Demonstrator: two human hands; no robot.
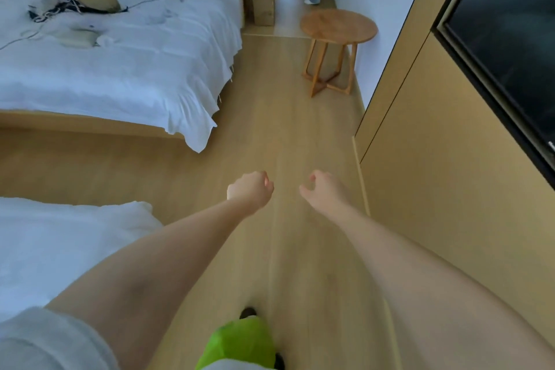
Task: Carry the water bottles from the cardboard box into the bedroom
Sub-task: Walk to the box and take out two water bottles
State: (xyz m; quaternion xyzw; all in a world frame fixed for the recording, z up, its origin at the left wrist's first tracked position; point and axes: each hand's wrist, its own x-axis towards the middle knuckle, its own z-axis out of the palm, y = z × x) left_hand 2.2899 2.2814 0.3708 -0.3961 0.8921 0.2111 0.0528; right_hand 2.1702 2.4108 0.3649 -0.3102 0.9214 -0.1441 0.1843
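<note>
Both bare arms reach forward; left hand (250,191) and right hand (322,191) hang loosely curled, holding nothing.

Pale wood floor (270,117), white-sheeted bed (120,69), round wooden side table (338,24), white walls.
</note>
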